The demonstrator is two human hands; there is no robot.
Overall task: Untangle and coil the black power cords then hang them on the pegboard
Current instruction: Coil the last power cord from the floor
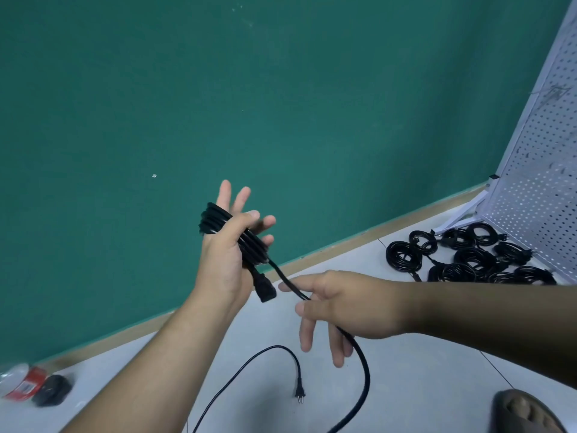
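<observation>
The left hand point(222, 260) carries the power cord point(214, 219) wound around its palm, its grip a thumb clamped over the loops, fingers straight. The right hand's point(343, 304) grip lightly pinches the free run trailing to the plug point(299, 394) on the floor point(421, 389). Lay each new turn flat beside the last under even tension, letting the cord slide and untwist through the right fingers point(307, 335).

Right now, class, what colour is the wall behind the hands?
The wall is teal green; head view.
</observation>
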